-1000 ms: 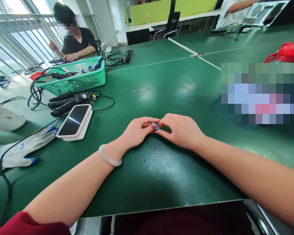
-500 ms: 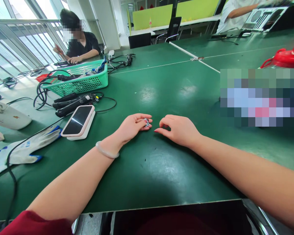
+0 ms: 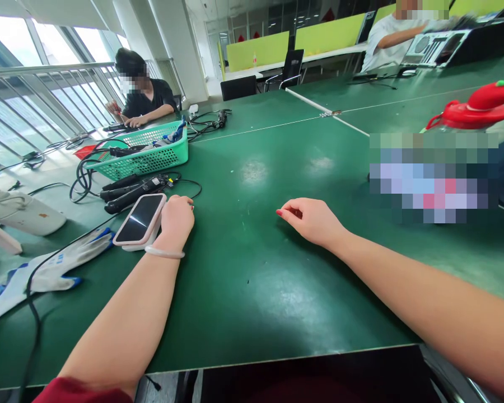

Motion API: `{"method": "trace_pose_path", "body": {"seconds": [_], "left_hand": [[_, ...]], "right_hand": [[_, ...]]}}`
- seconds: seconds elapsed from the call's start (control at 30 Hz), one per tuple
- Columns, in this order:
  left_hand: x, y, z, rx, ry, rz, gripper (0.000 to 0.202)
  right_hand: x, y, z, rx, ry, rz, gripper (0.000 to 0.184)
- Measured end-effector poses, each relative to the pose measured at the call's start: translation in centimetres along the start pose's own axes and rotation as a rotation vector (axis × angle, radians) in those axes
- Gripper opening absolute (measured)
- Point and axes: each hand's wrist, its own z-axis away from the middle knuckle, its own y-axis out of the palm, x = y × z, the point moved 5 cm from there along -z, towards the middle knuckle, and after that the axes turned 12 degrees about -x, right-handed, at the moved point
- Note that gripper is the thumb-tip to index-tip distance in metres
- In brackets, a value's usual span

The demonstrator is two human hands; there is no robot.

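Observation:
My left hand (image 3: 178, 220), with a pale bangle (image 3: 164, 253) at the wrist, rests on the table against the right side of a phone (image 3: 140, 218) in a pink case. Its fingers curl over and away from me, so whatever is in them is hidden. Under the phone is a white block-like thing (image 3: 133, 247). Farther right, my right hand (image 3: 313, 219) rests on the green tabletop (image 3: 243, 224), thumb and fingertips pressed together. Anything between those tips is too small or hidden to make out.
Beyond the phone lie black handheld devices (image 3: 136, 190) and a green basket (image 3: 145, 159) of cables and tools. Left are a work glove (image 3: 59, 266) and a white device (image 3: 25, 210). A red-lidded container (image 3: 470, 112) stands right. Two people sit across the table.
My left hand has moved left to the phone; the small silvery-blue thing between its fingers no longer shows. My right thumb and fingers have come together. The view has shifted slightly.

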Motion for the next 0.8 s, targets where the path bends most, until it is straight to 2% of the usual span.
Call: {"method": "trace_pose_path", "body": {"seconds": [0.27,0.4,0.53,0.6,0.67,0.8], "left_hand": [[-0.6,0.0,0.0,-0.007,-0.033,-0.030,0.029],[0.2,0.7,-0.5,-0.040,-0.134,0.193,0.033],[0.5,2.0,-0.9,-0.010,-0.192,0.361,0.036],[-0.9,2.5,-0.4,0.038,-0.126,0.420,0.034],[-3.8,2.6,0.9,0.159,0.000,0.573,0.032],[-9.6,1.1,4.5,0.391,0.080,0.988,0.032]], "right_hand": [[0.0,0.4,0.1,0.019,-0.021,0.010,0.037],[0.0,0.5,0.2,0.021,-0.036,0.008,0.040],[-0.2,0.8,0.2,0.040,-0.021,0.001,0.039],[-0.2,1.0,0.2,0.064,-0.015,-0.005,0.037],[-0.2,1.3,0.2,0.099,-0.022,-0.016,0.032],[0.2,2.0,0.3,0.173,-0.098,0.006,0.018]]}}
